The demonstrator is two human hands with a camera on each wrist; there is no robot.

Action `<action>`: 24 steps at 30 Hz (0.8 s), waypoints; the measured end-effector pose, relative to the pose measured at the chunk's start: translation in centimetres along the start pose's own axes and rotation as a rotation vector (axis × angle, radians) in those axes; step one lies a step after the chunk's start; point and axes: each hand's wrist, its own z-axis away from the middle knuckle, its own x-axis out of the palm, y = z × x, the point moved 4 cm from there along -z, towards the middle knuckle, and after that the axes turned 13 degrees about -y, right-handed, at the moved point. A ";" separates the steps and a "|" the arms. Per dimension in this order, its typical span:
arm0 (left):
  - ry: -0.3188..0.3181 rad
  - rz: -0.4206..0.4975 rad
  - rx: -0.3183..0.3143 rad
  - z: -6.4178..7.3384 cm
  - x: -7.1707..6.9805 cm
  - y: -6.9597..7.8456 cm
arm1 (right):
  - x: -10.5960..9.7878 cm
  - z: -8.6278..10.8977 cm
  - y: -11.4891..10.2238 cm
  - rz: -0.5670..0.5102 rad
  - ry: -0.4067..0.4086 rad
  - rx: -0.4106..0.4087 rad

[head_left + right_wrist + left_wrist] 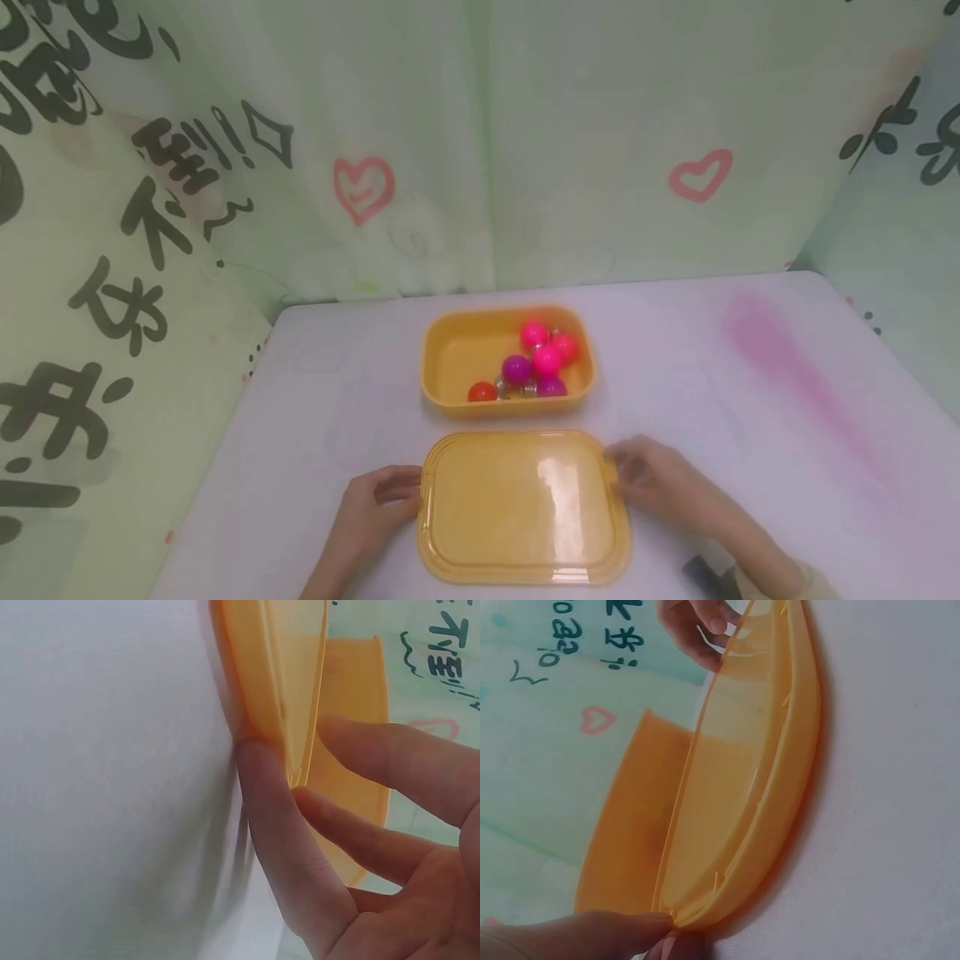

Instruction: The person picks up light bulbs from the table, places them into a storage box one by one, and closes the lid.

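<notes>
A yellow lid with rounded corners lies on the table in front of the person, a glare streak across its top. At its left edge, the left hand pinches the rim; in the left wrist view the thumb lies at the lid's end, with another fingertip partly hidden below. The right hand is at the opposite edge. In the right wrist view, one of its fingertips presses the side of the rim while other fingers bend round the lid's end.
Just behind the lid stands an open yellow box holding several pink, red and purple bulbs with metal screw bases, mostly on its right side. A light curtain with hearts and writing encloses the white table. A black piece sits by the right wrist.
</notes>
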 end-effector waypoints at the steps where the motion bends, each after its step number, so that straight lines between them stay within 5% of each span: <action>1: -0.001 0.004 0.005 0.0 0.0 0.0 | 0.0 0.0 0.1 0.006 0.009 -0.001; 16: -0.076 0.070 0.046 -0.3 -0.6 0.1 | -1.0 0.3 -0.2 -0.009 0.069 -0.043; 24: -0.090 0.119 0.070 -0.5 -0.7 0.6 | -2.0 0.5 -0.2 -0.062 0.005 -0.035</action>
